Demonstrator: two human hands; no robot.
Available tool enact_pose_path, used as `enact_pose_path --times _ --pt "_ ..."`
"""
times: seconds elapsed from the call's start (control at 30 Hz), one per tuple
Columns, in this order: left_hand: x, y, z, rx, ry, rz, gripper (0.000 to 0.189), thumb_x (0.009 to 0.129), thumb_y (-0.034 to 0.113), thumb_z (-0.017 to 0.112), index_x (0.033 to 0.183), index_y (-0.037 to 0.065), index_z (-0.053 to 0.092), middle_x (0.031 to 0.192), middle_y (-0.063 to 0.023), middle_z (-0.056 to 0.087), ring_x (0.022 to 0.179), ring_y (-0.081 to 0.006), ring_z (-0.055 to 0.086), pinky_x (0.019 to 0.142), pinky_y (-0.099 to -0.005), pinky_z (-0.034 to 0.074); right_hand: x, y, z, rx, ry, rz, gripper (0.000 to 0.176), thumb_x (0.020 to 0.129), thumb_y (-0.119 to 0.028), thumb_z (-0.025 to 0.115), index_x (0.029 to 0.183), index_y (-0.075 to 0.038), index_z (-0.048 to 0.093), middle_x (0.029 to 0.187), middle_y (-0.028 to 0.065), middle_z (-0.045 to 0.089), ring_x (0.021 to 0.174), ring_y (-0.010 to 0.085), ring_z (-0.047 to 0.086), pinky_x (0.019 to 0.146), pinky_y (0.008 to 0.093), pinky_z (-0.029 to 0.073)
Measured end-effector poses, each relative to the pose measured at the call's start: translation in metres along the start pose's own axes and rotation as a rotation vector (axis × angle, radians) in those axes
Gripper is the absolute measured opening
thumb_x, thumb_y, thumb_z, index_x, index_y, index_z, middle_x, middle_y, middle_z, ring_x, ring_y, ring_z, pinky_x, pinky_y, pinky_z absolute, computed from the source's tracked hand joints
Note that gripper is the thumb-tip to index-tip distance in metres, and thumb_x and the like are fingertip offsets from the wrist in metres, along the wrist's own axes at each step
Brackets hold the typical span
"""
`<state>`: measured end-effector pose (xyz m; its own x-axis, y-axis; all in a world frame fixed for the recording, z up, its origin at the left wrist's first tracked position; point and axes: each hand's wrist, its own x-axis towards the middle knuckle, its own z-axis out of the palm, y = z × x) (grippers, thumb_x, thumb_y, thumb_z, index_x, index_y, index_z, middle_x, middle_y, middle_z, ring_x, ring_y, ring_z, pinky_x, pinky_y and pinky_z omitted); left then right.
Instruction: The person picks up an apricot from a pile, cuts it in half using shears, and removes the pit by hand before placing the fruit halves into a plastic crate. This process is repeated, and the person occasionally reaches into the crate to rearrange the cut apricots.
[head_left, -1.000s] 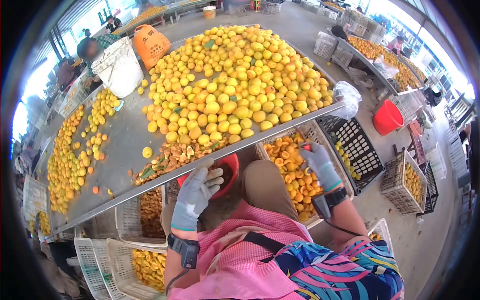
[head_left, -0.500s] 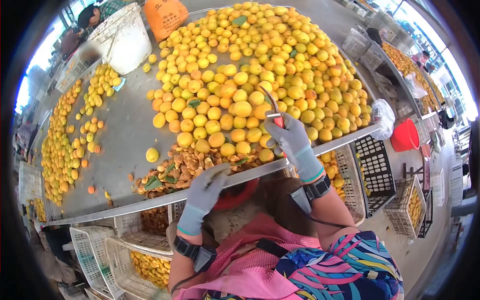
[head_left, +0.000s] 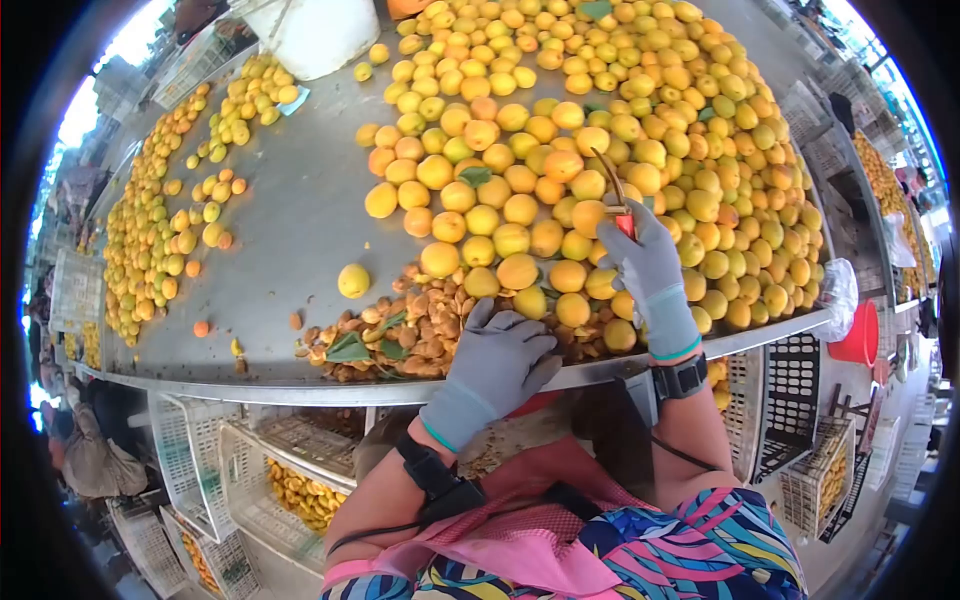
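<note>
My right hand (head_left: 645,265), in a grey glove, grips a curved knife (head_left: 626,222) by its red handle. The hooked blade points up and away over a large heap of yellow-orange apricots (head_left: 540,160). My left hand (head_left: 500,360), gloved the same way, reaches over the table's near edge with its fingers apart and no fruit visible in it. Just under and left of its fingers lies a pile of brown apricot pits (head_left: 430,315) mixed with green leaves (head_left: 348,348). A single apricot (head_left: 353,281) sits apart on the metal table (head_left: 290,210).
A raised metal rim (head_left: 290,392) runs along the table's near side. More apricots (head_left: 140,260) lie at the left. A white bucket (head_left: 325,35) stands at the back. Below are plastic crates (head_left: 240,450) with yellow fruit halves; a red bucket (head_left: 857,335) is at the right.
My left hand has moved forward and right, from beside the rim to over the table, its fingers spreading. My right hand still holds the knife. The camera view has shifted.
</note>
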<state>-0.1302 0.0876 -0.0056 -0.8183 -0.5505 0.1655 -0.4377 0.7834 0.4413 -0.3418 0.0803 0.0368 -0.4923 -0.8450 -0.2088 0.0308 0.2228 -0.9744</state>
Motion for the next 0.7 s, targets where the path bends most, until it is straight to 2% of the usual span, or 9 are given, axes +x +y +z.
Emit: enact_pose_path --times 0.1,0.2,0.27,0.3,0.37,0.5,0.6,0.67,0.7 --pt "-0.003 -0.001 -0.005 0.018 0.0 -0.055 0.023 0.081 0.033 0.062 0.098 0.017 0.068 0.099 0.0021 0.066 0.102 -0.0183 0.055 0.1 -0.0424 0.029 0.0 -0.001 0.001 -0.021 -0.003 0.038 0.041 0.083 -0.013 0.063 0.122 -0.004 0.052 0.072 -0.0021 0.053 0.053 0.0046 0.05 0.04 0.0191 0.034" --pt "-0.007 -0.003 -0.013 0.087 0.019 -0.089 0.025 0.08 0.033 0.064 0.097 0.016 0.068 0.098 0.0006 0.066 0.099 -0.0198 0.057 0.096 -0.0403 0.035 0.002 -0.002 0.001 -0.081 0.015 0.044 0.042 0.084 -0.016 0.062 0.123 -0.004 0.052 0.071 -0.0013 0.054 0.053 0.0058 0.052 0.041 0.0196 0.036" --pt "-0.016 -0.016 -0.027 0.085 -0.026 -0.256 0.025 0.079 0.031 0.066 0.097 0.014 0.068 0.1 -0.0015 0.066 0.098 -0.0234 0.058 0.091 -0.0393 0.041 0.0 0.0 0.004 -0.075 0.022 0.024 0.042 0.084 -0.016 0.062 0.122 -0.003 0.053 0.071 -0.0007 0.055 0.053 0.0062 0.053 0.042 0.0205 0.038" --pt "-0.022 -0.024 -0.03 0.089 -0.03 -0.248 0.025 0.079 0.031 0.066 0.097 0.014 0.068 0.1 -0.0015 0.066 0.098 -0.0234 0.058 0.091 -0.0393 0.041 0.0 0.0 0.005 -0.07 0.033 -0.002 0.041 0.083 -0.017 0.063 0.121 -0.002 0.053 0.071 0.0 0.055 0.053 0.0065 0.053 0.043 0.0214 0.039" --pt "-0.037 -0.04 -0.032 0.067 0.078 -0.29 0.024 0.078 0.027 0.067 0.097 0.011 0.068 0.104 -0.0033 0.066 0.098 -0.0272 0.059 0.087 -0.0395 0.046 0.004 0.009 0.006 -0.095 0.052 -0.045 0.041 0.083 -0.017 0.063 0.119 -0.001 0.054 0.071 0.0006 0.056 0.053 0.0069 0.053 0.045 0.0223 0.04" --pt "-0.047 -0.049 -0.039 0.11 0.058 -0.313 0.024 0.078 0.024 0.067 0.097 0.01 0.068 0.105 -0.0059 0.066 0.101 -0.0292 0.059 0.089 -0.0407 0.045 0.006 0.015 0.008 -0.086 0.03 -0.094 0.04 0.082 -0.018 0.063 0.117 0.0 0.055 0.07 0.0021 0.056 0.054 0.0078 0.052 0.05 0.0241 0.042" --pt "-0.041 -0.057 -0.037 0.092 0.155 -0.376 0.032 0.077 0.029 0.068 0.104 0.011 0.066 0.109 -0.0078 0.064 0.106 -0.0291 0.056 0.093 -0.044 0.042 0.009 0.021 0.004 -0.091 0.053 -0.104 0.043 0.081 -0.019 0.064 0.118 0.0 0.055 0.069 0.0018 0.056 0.054 0.0079 0.05 0.051 0.0244 0.042" --pt "-0.028 -0.066 -0.039 0.185 0.272 -0.426 0.052 0.076 0.033 0.071 0.118 0.006 0.057 0.118 -0.0158 0.059 0.113 -0.0341 0.052 0.097 -0.0455 0.039 0.009 0.023 -0.001 -0.09 0.069 -0.077 0.044 0.081 -0.02 0.064 0.119 0.001 0.054 0.071 0.0025 0.057 0.055 0.0078 0.051 0.053 0.0242 0.043" --pt "-0.023 -0.073 -0.038 0.182 0.268 -0.418 0.052 0.076 0.033 0.071 0.118 0.006 0.057 0.118 -0.0158 0.059 0.113 -0.0341 0.052 0.097 -0.0455 0.039 0.01 0.024 -0.003 -0.094 0.074 -0.053 0.045 0.081 -0.021 0.064 0.119 0.001 0.054 0.072 0.0031 0.057 0.056 0.0077 0.052 0.054 0.0239 0.044"
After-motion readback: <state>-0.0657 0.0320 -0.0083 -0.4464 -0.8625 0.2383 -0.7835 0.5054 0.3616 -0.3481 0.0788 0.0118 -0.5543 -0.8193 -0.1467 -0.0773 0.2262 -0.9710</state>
